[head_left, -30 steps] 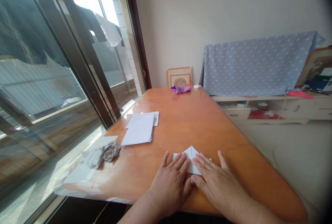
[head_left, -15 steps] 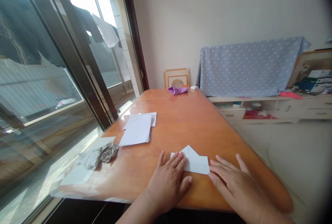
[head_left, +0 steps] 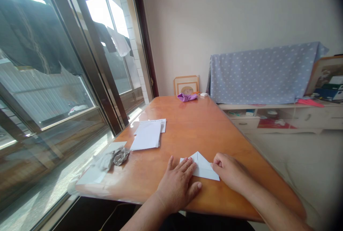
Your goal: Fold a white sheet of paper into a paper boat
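Observation:
A folded sheet of white paper (head_left: 201,168) lies on the wooden table near its front edge, with a pointed peak at the top and a straight strip along the bottom. My left hand (head_left: 179,182) rests flat on the paper's left part, fingers stretched and thumb apart, covering that side. At the paper's upper right corner, my right hand (head_left: 224,168) is closed, thumb and curled fingers pinching the paper's edge. The fingertips partly hide that corner.
A stack of white paper (head_left: 147,136) lies left of centre on the table (head_left: 184,120). Nearer the left edge is a crumpled grey cloth (head_left: 120,156). A purple cloth (head_left: 187,97) and a small white box (head_left: 204,95) sit at the far end.
My right hand has gone from spread fingers beside the paper's right end to a pinch at its upper right corner. My left hand stays flat on the paper. The view has shifted slightly.

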`<control>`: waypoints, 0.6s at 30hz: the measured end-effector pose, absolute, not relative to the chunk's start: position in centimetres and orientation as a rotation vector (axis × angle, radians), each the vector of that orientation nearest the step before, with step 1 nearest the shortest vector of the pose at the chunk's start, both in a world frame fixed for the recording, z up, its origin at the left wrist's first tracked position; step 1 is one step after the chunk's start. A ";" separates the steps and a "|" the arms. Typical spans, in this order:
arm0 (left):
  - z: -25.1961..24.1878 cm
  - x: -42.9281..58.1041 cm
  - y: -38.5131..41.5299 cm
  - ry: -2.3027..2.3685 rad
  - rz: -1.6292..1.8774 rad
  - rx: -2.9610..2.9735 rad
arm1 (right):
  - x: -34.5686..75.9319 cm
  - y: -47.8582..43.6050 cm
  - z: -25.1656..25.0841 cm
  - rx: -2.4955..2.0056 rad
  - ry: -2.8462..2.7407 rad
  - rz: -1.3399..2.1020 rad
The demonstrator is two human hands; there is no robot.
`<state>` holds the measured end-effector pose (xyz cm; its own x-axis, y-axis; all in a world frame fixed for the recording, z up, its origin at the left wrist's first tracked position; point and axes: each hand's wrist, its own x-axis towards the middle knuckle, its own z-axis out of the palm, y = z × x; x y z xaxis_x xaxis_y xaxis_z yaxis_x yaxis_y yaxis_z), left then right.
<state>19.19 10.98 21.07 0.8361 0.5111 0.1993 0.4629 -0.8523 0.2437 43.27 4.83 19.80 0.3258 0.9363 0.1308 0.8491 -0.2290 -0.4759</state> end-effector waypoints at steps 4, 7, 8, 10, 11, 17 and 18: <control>21.1 19.2 10.8 0.752 0.390 2.818 | 43.6 5.5 19.7 -2.134 -1.548 0.329; 21.2 19.2 10.7 0.751 0.389 2.816 | 43.7 5.8 19.8 -2.131 -1.551 0.400; 21.2 19.1 10.7 0.751 0.390 2.817 | 43.7 5.9 19.8 -2.123 -1.553 0.411; 21.2 19.1 10.7 0.748 0.399 2.820 | 43.7 5.9 19.8 -2.106 -1.547 0.419; 21.3 19.1 10.7 0.746 0.405 2.819 | 43.8 5.9 19.8 -2.098 -1.539 0.423; 21.3 19.1 10.7 0.739 0.398 2.805 | 43.9 5.2 19.8 -2.072 -1.492 0.480; 21.4 19.0 10.7 0.737 0.397 2.805 | 43.9 5.1 19.8 -2.070 -1.489 0.498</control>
<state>19.04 10.66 21.35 0.8383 0.5059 0.2032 0.4481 -0.8517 0.2717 43.85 5.10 19.79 0.3221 0.9466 0.0126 0.7484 -0.2465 -0.6157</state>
